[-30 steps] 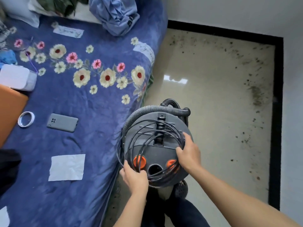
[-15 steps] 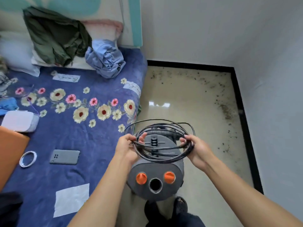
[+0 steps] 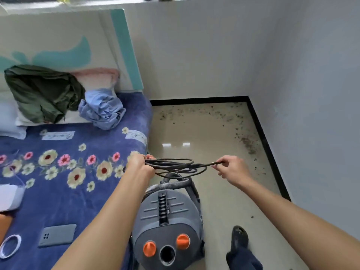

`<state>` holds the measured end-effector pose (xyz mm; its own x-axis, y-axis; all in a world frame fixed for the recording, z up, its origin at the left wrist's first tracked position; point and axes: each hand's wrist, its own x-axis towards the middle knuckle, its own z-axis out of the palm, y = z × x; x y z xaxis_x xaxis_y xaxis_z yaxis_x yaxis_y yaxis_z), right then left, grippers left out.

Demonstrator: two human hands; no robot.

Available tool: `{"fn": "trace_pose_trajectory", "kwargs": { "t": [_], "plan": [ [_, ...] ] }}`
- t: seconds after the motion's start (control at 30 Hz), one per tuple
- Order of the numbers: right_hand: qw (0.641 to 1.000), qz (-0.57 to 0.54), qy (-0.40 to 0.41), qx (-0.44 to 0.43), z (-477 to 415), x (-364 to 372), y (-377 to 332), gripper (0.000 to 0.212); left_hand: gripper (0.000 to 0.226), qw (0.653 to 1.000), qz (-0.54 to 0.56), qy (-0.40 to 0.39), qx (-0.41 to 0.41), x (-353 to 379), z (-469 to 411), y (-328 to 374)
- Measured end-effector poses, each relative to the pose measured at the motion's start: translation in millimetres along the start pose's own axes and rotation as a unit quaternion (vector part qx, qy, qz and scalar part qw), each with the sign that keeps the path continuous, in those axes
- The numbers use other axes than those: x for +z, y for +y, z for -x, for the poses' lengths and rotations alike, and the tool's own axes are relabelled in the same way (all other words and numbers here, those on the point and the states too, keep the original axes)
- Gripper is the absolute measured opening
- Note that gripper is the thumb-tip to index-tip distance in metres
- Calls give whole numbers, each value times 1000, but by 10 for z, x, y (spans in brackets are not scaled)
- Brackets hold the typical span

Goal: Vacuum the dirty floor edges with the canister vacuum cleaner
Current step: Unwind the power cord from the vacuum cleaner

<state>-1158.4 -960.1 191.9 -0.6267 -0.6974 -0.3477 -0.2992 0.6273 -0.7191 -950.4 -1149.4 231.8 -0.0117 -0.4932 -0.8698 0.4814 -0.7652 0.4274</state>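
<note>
The left hand (image 3: 139, 166) has its grip closed, fingers curled round one side of a loose coil of thin black rubbery cord (image 3: 176, 166). The right hand (image 3: 232, 168) pinches a single strand of the same cord between thumb and fingertips, its other fingers loosely bent. The loops hang flat and oval between the two grips, in the air.

Directly below the grips, the canister vacuum (image 3: 171, 211) stands on the floor (image 3: 194, 133). It has a rounded grey matte plastic body with moulded ribs along its top. A ribbed grey hose (image 3: 165, 185) curves over its far end, just under the coil. On its near face are two orange knobs (image 3: 149, 248) and a round dark socket (image 3: 167, 254).

Beyond the right grip, the floor is glossy beige tile. Dark crumbly dirt (image 3: 247, 145) is scattered along the black skirting (image 3: 261, 137). Left of the left grip lies a blue flowered bed cover (image 3: 58, 191), and a grey phone (image 3: 57, 235) lies flat on it.

The left palm is turned away, so how many loops it holds cannot be told. The cord's plug cannot be made out. The vacuum's base and wheels are hidden beneath its body, and the frame cuts off a dark shoe (image 3: 239, 238) and leg.
</note>
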Motion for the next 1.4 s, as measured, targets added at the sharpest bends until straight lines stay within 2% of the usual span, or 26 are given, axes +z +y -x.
{"fn": "trace_pose_trajectory", "kwargs": {
  "t": [0.07, 0.13, 0.17, 0.23, 0.27, 0.3, 0.5, 0.6, 0.7, 0.77, 0.9, 0.97, 1.03, 1.07, 1.1, 1.17, 1.2, 1.23, 1.3, 1.4],
  "plan": [
    [975, 219, 34, -34, -243, -205, 33, 42, 19, 998, -49, 25, 34, 218, -33, -48],
    [965, 240, 44, -92, -469, -471, -44, 50, 17, 994, -81, 38, 58, 449, -51, -141],
    [976, 187, 21, -108, -586, -599, -101, 47, 18, 994, -85, 38, 66, 571, -66, -204],
    [993, -12, -42, -110, -801, -824, -196, 42, 14, 995, -67, 23, 71, 846, -76, -331],
    [988, -97, -60, -103, -919, -937, -224, 41, 8, 996, -54, 12, 68, 990, -74, -400],
    [984, -134, -61, -102, -1032, -1056, -250, 40, 7, 997, -36, 1, 62, 1134, -77, -457],
    [980, -86, -79, -162, -1662, -1569, -364, 41, 15, 998, -29, -31, 54, 1756, -149, -463],
    [977, -94, -87, -168, -1948, -1574, -496, 41, 18, 990, -106, -18, 90, 1951, -192, -347],
    [975, -113, -86, -171, -2215, -1507, -708, 42, 2, 980, -162, 32, 114, 2054, -339, -241],
    [973, -116, -84, -183, -2382, -1479, -878, 41, 8, 972, -181, 55, 137, 2097, -449, -179],
    [965, -159, -61, -199, -2778, -1505, -1328, 40, 13, 951, -236, 51, 195, 2198, -657, 33],
    [962, -198, -25, -186, -3065, -1543, -1568, 41, 14, 922, -324, 43, 208, 2230, -782, 162],
    [958, -220, 24, -181, -3401, -1598, -1813, 41, 9, 885, -424, 49, 186, 2238, -955, 315],
    [956, -225, 43, -182, -3569, -1624, -1925, 41, 13, 859, -481, 61, 165, 2245, -995, 377],
    [955, -228, 56, -183, -3735, -1645, -2010, 40, 17, 822, -545, 74, 149, 2238, -1058, 424],
    [953, -231, 79, -181, -4030, -1678, -2121, 40, 13, 689, -702, 114, 141, 2267, -1169, 526],
    [953, -229, 88, -177, -4216, -1691, -2160, 40, 21, 630, -748, 142, 153, 2340, -1267, 576],
    [954, -225, 93, -175, -4361, -1693, -2173, 39, 27, 602, -763, 165, 167, 2387, -1360, 604],
    [958, -204, 97, -177, -4489, -1645, -2134, 39, 19, 612, -735, 193, 217, 2415, -1450, 632],
    [964, -179, 94, -174, -4785, -1572, -2028, 47, 29, 648, -697, 200, 234, 2623, -1788, 680]
  ]
}}
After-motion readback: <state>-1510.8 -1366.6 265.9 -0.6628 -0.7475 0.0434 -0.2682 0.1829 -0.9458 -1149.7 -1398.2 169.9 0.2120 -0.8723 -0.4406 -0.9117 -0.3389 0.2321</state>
